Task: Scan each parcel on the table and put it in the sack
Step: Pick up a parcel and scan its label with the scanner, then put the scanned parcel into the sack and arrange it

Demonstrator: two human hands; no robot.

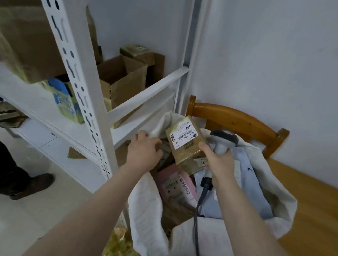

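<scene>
A white woven sack [151, 211] stands open below me, leaning against a wooden chair. My left hand [143, 151] grips the sack's far left rim with curled fingers. A brown cardboard parcel [185, 144] with a white barcode label is tilted over the sack's mouth. My right hand [220, 164] grips the grey handheld scanner [222, 141], and its thumb touches the parcel's right edge. The scanner's black cable [198, 215] hangs down over the sack. Inside the sack lie a pink parcel [172, 183] and pale blue bagged parcels [246, 186].
A white metal shelf rack [80, 92] stands on the left, holding open cardboard boxes [123, 79]. The wooden chair [237, 121] is behind the sack, and a wooden table top [319, 216] lies to the right. A person's leg and shoe [32, 185] are on the floor at left.
</scene>
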